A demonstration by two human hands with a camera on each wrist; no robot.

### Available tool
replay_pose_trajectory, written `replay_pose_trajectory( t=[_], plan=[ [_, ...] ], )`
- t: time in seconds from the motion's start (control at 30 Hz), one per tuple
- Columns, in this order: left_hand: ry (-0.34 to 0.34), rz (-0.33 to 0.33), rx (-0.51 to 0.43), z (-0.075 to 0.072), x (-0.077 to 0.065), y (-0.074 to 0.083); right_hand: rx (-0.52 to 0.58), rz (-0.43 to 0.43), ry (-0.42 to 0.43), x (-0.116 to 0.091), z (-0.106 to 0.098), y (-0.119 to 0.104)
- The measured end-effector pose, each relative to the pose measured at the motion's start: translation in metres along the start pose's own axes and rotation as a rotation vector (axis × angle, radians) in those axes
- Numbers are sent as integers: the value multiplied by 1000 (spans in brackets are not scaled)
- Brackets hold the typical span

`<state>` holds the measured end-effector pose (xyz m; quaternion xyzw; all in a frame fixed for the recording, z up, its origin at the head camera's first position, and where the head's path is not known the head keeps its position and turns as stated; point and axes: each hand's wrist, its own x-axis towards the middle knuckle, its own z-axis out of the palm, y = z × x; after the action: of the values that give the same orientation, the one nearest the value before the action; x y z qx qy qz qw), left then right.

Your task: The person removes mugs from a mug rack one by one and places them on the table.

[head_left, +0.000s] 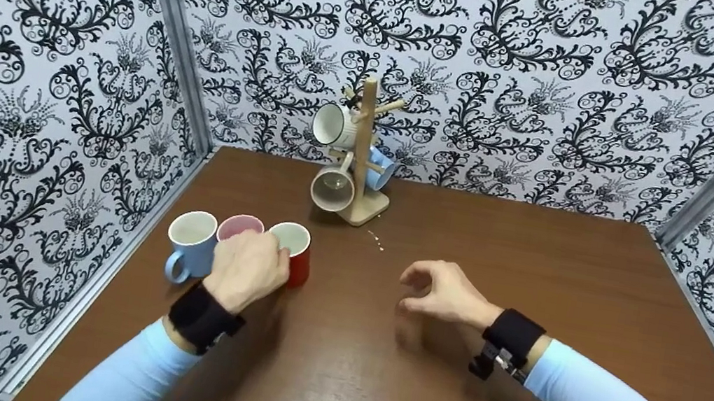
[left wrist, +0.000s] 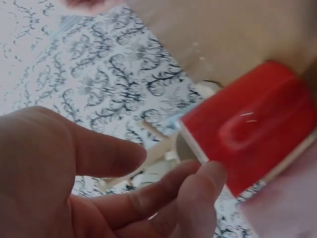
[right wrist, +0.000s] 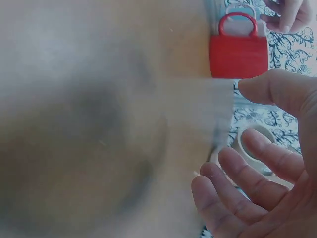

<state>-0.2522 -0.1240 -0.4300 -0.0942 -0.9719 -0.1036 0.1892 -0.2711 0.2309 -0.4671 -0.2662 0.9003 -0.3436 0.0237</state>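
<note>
My left hand is over the front of a row of mugs, its fingertips right at the rim of the red mug. In the left wrist view the thumb and fingers stand apart, with nothing gripped between them. A pink mug, partly covered by this hand, stands between the red mug and a light blue mug with its handle toward me. My right hand hovers above the table to the right, its fingers loosely curved and holding nothing.
Behind the row stands a wooden mug tree. On it hang a white ribbed mug, a beige mug and a blue mug. Patterned wall panels enclose the brown table at the back and sides.
</note>
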Motion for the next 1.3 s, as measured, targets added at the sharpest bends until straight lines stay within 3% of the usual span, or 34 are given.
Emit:
replay_pose_trajectory(
  t=[0.17, 0.27, 0.43, 0.63, 0.8, 0.97, 1.1, 1.3],
  plan=[
    [-87, 47, -24, -8, 35, 18, -31, 15, 50, 16, -25, -7],
    [-97, 61, -38, -13, 56, 26, -56, 20, 76, 31, -41, -14],
    [-87, 75, -94, -20, 71, 43, -133, 26, 115, 62, -65, -30],
    [-198, 198, -79, -6, 68, 77, -181, 31, 174, 106, -100, -56],
    [-276, 346, -38, 28, 63, 104, -217, 60, 200, 144, -121, -70],
    [-378, 523, 21, 56, 50, 118, -264, 94, 204, 175, -133, -71],
    [-447, 627, 23, 59, 36, 118, -274, 114, 195, 194, -141, -73],
    [-501, 715, 8, 49, 13, 111, -312, 106, 179, 220, -145, -78]
  ],
)
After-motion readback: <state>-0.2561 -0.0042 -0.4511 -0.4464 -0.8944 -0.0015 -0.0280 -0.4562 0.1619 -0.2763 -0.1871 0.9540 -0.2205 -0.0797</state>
